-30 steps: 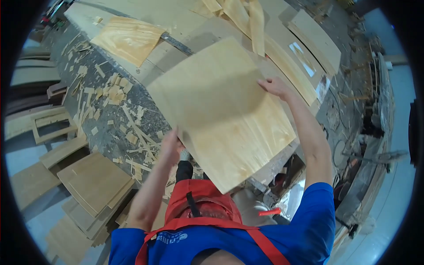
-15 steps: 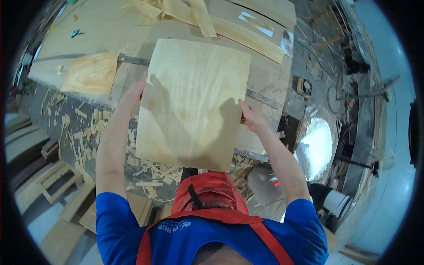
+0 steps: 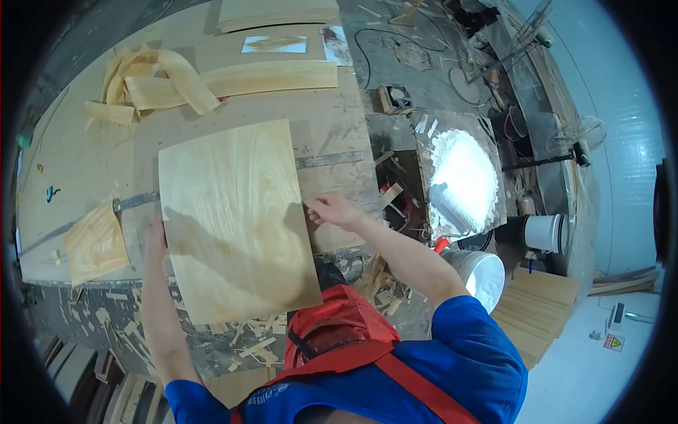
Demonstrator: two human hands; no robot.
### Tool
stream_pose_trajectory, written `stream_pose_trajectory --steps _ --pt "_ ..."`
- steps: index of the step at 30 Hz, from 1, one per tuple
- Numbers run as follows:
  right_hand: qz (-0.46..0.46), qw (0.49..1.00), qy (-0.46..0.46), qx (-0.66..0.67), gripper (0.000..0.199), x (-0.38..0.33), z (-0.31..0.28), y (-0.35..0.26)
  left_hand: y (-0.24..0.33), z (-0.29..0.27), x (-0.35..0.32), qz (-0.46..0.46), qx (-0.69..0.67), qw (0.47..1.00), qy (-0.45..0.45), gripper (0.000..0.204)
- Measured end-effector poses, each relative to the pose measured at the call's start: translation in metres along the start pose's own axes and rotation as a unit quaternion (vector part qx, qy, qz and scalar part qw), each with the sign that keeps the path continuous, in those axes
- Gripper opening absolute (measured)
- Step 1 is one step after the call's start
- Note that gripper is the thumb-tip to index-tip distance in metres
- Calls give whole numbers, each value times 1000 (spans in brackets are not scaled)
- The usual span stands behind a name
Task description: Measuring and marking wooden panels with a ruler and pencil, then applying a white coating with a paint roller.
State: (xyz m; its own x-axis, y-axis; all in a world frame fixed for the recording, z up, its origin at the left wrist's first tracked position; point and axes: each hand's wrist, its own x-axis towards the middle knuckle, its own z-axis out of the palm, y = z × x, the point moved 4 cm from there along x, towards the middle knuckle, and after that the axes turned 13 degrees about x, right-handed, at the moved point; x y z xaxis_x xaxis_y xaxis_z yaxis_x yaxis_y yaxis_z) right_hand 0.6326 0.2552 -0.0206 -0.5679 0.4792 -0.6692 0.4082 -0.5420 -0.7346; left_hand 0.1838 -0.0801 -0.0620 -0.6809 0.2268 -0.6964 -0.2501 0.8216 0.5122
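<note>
- Large pale plywood sheet [image 3: 236,219], roughly rectangular, grain running lengthwise; held flat over the near edge of the surface [image 3: 332,120], its near end overhanging that edge
- Left hand [image 3: 155,233] at the sheet's left edge, fingers mostly hidden under the sheet; grip on the edge likely, closure not clear
- Right hand [image 3: 332,210] at the sheet's right edge, fingers curled and pinching it
- Metal straightedge [image 3: 134,203] lying across the surface, partly covered by the sheet, showing again to the right
- Small square veneer offcut [image 3: 97,242] near the surface's near-left edge, just beside the left hand
- Curled veneer strips [image 3: 152,78] piled toward the far-left part of the surface
- Long pale board [image 3: 272,76] beyond the sheet, parallel to the far edge
- Wood chips and splinters [image 3: 240,343] scattered on the floor below the near edge
- Slab with white powder [image 3: 462,177] to the right of the surface
- White bucket [image 3: 487,275] below the slab, second white bucket [image 3: 547,232] further right
- Stacked boards [image 3: 537,311] on the floor beside the buckets
</note>
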Motion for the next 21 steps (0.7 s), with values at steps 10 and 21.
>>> stream_pose_trajectory --steps 10,21 --pt "-188 922 304 148 17 44 -301 -125 -80 -34 -179 72 -54 942 324 42" --pt "-118 898 347 245 17 164 -342 -155 -301 97 -370 -167 133 935 284 52"
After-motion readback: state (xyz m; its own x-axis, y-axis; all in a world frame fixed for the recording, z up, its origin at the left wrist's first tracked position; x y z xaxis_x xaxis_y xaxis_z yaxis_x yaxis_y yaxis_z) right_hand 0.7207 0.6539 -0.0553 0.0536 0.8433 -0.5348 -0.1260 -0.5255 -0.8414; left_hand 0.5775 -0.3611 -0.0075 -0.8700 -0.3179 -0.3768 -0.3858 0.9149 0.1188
